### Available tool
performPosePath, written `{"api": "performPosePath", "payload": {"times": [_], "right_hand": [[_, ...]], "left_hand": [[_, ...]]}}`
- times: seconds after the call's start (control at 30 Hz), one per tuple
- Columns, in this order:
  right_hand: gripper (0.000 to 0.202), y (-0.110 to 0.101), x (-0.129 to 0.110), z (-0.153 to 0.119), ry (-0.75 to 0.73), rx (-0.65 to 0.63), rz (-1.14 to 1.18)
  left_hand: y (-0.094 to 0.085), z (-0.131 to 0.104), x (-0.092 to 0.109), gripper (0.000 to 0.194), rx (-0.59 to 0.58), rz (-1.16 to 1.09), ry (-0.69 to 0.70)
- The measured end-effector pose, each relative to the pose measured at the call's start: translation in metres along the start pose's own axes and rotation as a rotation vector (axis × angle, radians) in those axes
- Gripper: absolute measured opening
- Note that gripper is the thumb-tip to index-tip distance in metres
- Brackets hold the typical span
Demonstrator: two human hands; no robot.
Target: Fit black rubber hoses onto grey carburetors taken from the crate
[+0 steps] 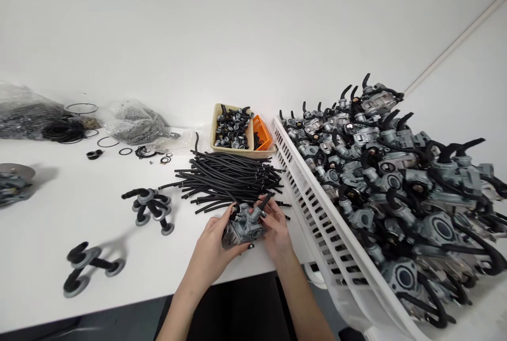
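Observation:
A grey metal carburetor [247, 227] is held at the front edge of the table, just before the pile of black rubber hoses [232, 174]. My left hand [214, 246] wraps around its left side, thumb along the near face. On the other side, my right hand [276, 229] closes its fingers on the carburetor near the short black rubber tube [265, 202] that sticks up from its top. Fingers partly cover the body. Left of the hands stand metal caps with black rubber tubes [152, 206], and a smaller group of caps [91, 264] sits nearer the edge.
A white slotted basket [317, 214] heaped with carburetors [396, 172] borders my right side. Behind the hoses are a cream bin [214, 138] of capped parts and an orange basket [263, 129]. Plastic bags [132, 119] and black rubber rings [125, 151] lie at the back left.

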State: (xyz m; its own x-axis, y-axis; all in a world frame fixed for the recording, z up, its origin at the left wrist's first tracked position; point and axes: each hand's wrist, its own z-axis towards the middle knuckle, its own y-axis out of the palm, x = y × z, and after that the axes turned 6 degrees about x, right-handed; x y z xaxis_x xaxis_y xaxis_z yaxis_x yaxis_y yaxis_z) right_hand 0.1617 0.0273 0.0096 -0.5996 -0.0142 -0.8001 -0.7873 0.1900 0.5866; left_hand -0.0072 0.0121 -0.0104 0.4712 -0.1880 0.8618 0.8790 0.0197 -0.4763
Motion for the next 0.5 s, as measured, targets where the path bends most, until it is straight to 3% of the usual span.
{"api": "performPosePath", "payload": {"times": [0.5], "right_hand": [[0.043,0.0044,0.0042,0.0022,-0.055,0.023,-0.062]], "left_hand": [[0.0001,0.0003,0.0006,0.075,-0.043,-0.023,-0.024]]}}
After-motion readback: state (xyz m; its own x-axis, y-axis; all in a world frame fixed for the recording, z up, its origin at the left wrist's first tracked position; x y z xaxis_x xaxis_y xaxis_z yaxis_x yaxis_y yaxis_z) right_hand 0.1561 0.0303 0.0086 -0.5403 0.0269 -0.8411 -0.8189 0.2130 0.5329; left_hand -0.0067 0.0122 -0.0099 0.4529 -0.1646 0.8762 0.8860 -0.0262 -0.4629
